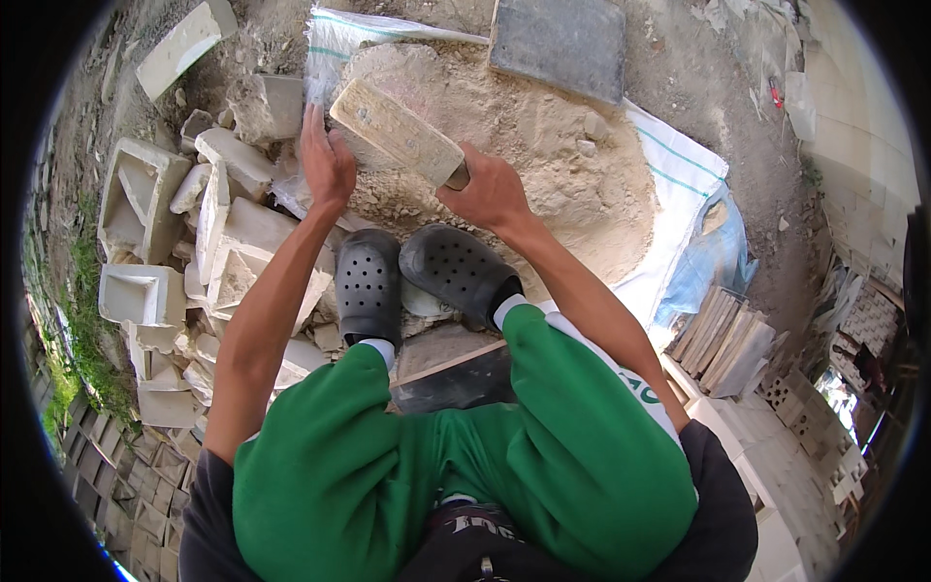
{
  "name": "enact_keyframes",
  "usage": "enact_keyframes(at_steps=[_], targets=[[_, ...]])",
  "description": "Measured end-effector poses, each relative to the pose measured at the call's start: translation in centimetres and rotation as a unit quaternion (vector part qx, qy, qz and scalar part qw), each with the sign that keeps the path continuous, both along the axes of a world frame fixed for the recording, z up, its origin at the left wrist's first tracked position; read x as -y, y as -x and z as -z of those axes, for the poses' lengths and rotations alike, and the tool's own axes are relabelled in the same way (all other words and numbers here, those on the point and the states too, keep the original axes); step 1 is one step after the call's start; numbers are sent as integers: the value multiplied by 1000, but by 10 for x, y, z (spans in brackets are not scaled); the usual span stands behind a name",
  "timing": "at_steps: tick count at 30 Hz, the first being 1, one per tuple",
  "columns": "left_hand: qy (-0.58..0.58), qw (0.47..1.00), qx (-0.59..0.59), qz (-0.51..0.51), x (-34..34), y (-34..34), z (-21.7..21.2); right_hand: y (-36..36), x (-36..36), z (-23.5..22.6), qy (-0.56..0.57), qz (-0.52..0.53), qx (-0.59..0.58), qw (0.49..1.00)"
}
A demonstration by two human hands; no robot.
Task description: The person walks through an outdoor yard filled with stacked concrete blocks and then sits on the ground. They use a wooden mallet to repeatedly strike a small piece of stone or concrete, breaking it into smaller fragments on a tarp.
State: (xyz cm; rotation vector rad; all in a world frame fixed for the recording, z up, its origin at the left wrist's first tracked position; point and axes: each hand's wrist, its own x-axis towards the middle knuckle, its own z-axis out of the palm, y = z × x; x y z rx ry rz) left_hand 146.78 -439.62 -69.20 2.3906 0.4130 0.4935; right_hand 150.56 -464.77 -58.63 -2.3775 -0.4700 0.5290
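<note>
My right hand (488,189) grips the dark handle end of a dusty, block-shaped wooden beater (398,132). Its long rectangular head slants up and left over a heap of pale, crumbly powder (582,194). The heap lies on a white woven sack sheet (679,165) with green stripes. At the heap's left edge, my left hand (327,163) has its fingers stretched out against the sheet, close to the beater's far end. Whether that palm presses on anything underneath is hidden.
Broken white plaster pieces and hollow moulds (144,199) pile up on the left. A dark square slab (560,48) lies on the sheet's far edge. Stacked thin boards (722,339) stand at the right, near a blue plastic sheet (713,257). My grey clogs (369,286) are beside the heap.
</note>
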Motion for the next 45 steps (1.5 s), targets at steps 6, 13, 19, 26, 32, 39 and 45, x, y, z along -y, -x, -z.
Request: enact_keyframes(at_steps=[6, 13, 19, 26, 32, 39, 45], targets=[[-5, 1000, -19, 8, 0, 11, 2, -3, -9, -11, 88, -20, -65, 994], [38, 998, -51, 10, 8, 12, 8, -1, -9, 1, 51, -20, -22, 998], [-6, 998, -35, 48, -6, 18, 11, 3, -20, -7, 28, -28, -37, 999], [40, 999, -28, -24, -7, 11, 19, 5, -24, -1, 59, -29, -57, 996], [39, 999, -27, -26, -6, 8, 13, -1, -17, -5, 78, -18, -90, 993], [-92, 996, -12, 17, 3, -4, -5, -4, 11, 0, 22, 127, -98, 987], [-215, 971, -88, 61, 32, -18, -16, -10, 47, -9, 4, 238, -99, 966]])
